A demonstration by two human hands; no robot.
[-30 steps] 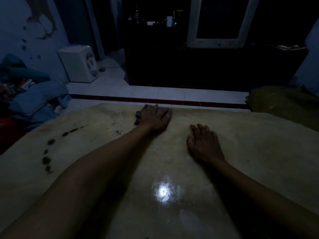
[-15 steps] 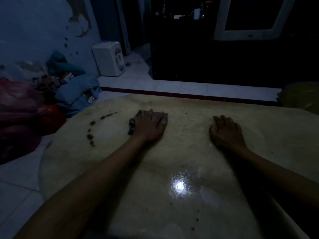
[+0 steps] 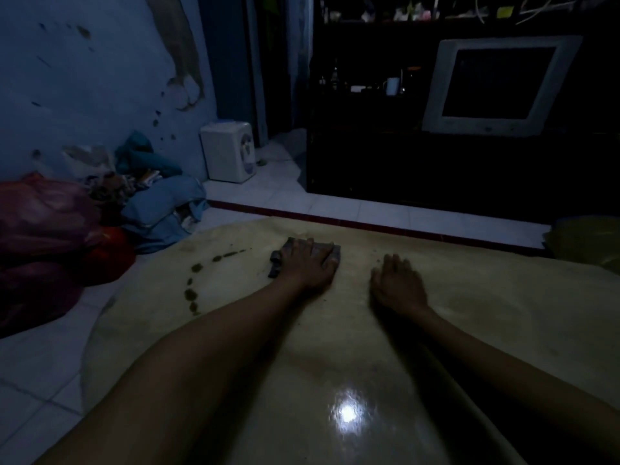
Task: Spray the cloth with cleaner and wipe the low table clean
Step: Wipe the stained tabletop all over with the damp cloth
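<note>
Cloth (image 3: 303, 255) lies flat on the pale yellow desk (image 3: 486, 307), near the far edge and a little left of centre, at about 11 o'clock from the bright glare spot (image 3: 347, 413) on the glossy top. It is dark grey and crumpled; its left end pokes out past the thumb side and its right corner shows beyond the fingertips.

Head view: the left hand (image 3: 307, 266) rests palm down on top of the cloth, fingers spread and extended, pressing it against the desk rather than gripping it in a fist. The right hand (image 3: 397, 286) lies at about 3 o'clock from the left one, close but apart, palm down on bare desk with fingers loosely open and nothing beneath or within them. Both bare forearms run back toward the camera.

A curved trail of dark stains (image 3: 193, 293) marks the desk at roughly 9 o'clock from the cloth, running from near the cloth down toward the left edge.

Beyond the desk at 12 o'clock is white tiled floor (image 3: 335, 204) with a red strip, then a dark cabinet (image 3: 402, 162) carrying an old white-framed television (image 3: 496, 85) at about 1 o'clock. A small white appliance (image 3: 228, 156) stands against the blue wall at 11 o'clock, and a heap of blue and red laundry (image 3: 100, 213) sits at 10 o'clock on the floor.
</note>
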